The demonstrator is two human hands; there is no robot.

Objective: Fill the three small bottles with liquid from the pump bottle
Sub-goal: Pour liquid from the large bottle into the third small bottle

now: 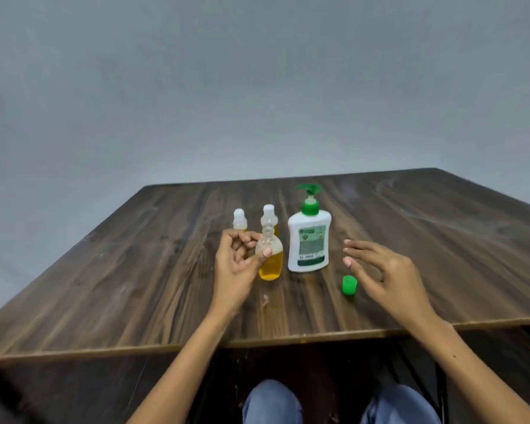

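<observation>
Wooden table (410, 240) carries an uncapped small bottle (270, 258) of yellow liquid, pinched at its shoulder by the left hand (237, 264). Just right stands the pump bottle (309, 243); the right hand (383, 270) hovers spread beside a green cap (349, 284). Two capped bottles (239, 220) stand behind.

1. A dark wood-grain surface (410, 240) spreads under and beyond both hands, its pale front edge running across just below the wrists.
2. A plain grey-blue wall (257, 87) rises behind the surface, far past the fingertips.
3. A small pale smear (265, 300) marks the surface just right of the left wrist.
4. Two knees in blue jeans (273, 402) show under the surface, between the forearms.
5. Dark floor (74, 393) lies below the front edge, left of the left forearm.
</observation>
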